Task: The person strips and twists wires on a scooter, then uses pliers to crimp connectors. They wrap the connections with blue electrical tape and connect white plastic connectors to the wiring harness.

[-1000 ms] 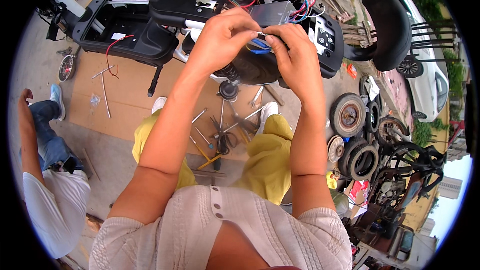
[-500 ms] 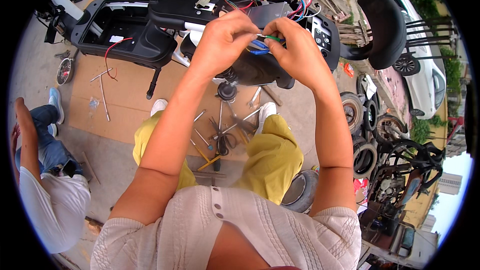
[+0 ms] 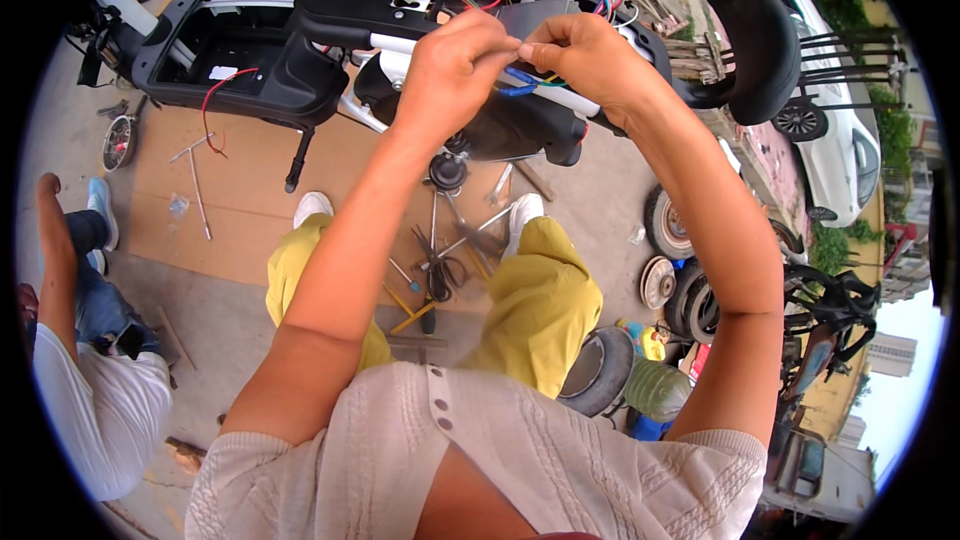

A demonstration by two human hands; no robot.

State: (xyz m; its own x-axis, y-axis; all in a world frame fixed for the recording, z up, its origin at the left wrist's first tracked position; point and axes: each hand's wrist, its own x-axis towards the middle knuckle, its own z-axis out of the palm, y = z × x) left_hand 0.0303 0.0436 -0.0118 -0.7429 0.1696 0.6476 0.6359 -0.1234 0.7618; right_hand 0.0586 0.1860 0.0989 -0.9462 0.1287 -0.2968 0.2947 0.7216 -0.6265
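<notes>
Left hand (image 3: 455, 70) and right hand (image 3: 590, 55) were raised together over the black scooter body (image 3: 300, 60), fingertips pinched on a bundle of thin coloured wires (image 3: 525, 80): blue, green and white strands showed between the two hands. The bundle sat above the scooter's rear half. Hand tools (image 3: 440, 260) lay on the cardboard sheet (image 3: 250, 190) near its front edge, between the person's feet.
</notes>
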